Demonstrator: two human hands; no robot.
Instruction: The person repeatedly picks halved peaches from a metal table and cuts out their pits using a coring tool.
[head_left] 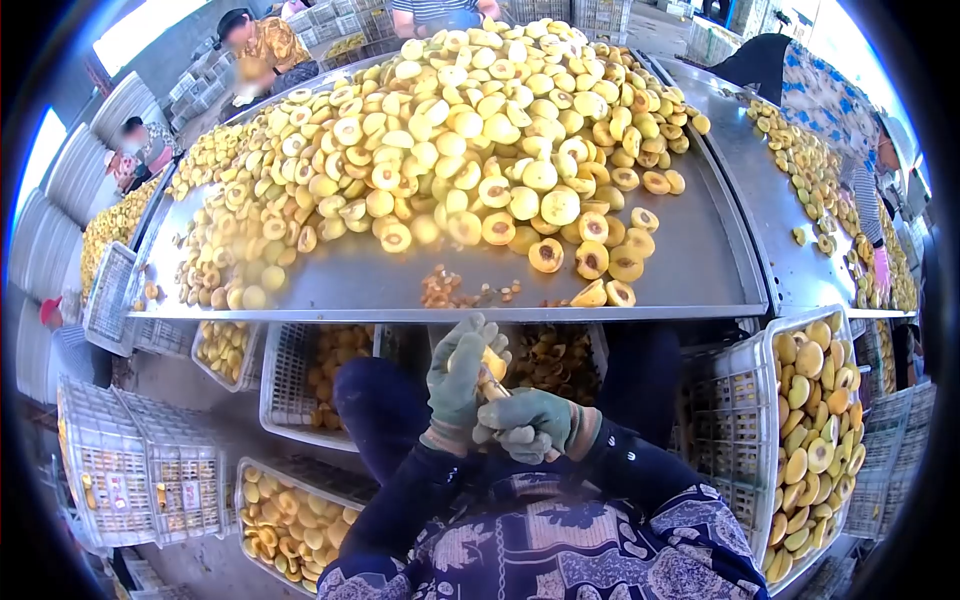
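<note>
My left hand [458, 385], in a grey-green glove, is raised just below the table's front edge with its fingers closed around a yellow peach half [492, 364]. Close against it, my right hand [535, 420], gloved the same way, grips a slim pitting tool [491, 386] whose tip meets the fruit. The tool's handle is mostly hidden in the fist. Ahead of both hands, a large heap of halved peaches [470, 130] covers much of the metal table [690, 285]. Some halves still show brown pits. A small pile of loose pits [440, 288] lies near the front edge.
White plastic crates of peach halves stand at my right [770, 440] and lower left [245, 500]. Another crate [270, 400] sits under the table by my knees. Stacked crates [140, 460] are further left. Co-workers [840, 110] work around neighbouring tables.
</note>
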